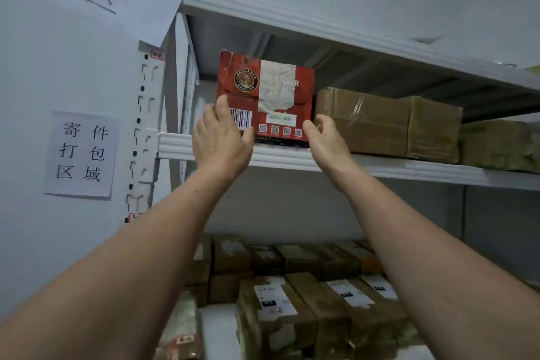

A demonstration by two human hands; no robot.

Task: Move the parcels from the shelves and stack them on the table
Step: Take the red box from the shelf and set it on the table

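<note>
Since there's only the head view, here's what it's got. Both arms reach up to the middle shelf [365, 165] of a white metal rack, where a red Paulaner box [264, 96] stands right at the front edge, roughly 12 o'clock from the middle of the frame. It's got a barcode, a row of QR codes and a torn white patch across the front.

The left hand [222, 140] is flat and open, fingers straight and pointing up, lying against the box's lower left corner around 7 o'clock. The right hand [324, 139] is at the lower right corner, about 5 o'clock, with the thumb up against the red face and the fingers loosely bent in the gap beside the box. It isn't clamped round anything, so I'd call it open too. The box's bottom edge sits level with the shelf lip, and I honestly can't tell if it's lifted at all.

At 3 o'clock from the red box, just beside it, there's a taped brown parcel [388, 123], then another brown one [502, 146] further right.

Down at 6 o'clock, a bunch of labelled cardboard parcels [277, 301] are packed on a lower level. Over at 9 o'clock a paper sign [81, 152] with Chinese characters is stuck on the wall, next to the rack's slotted upright [144, 137].
</note>
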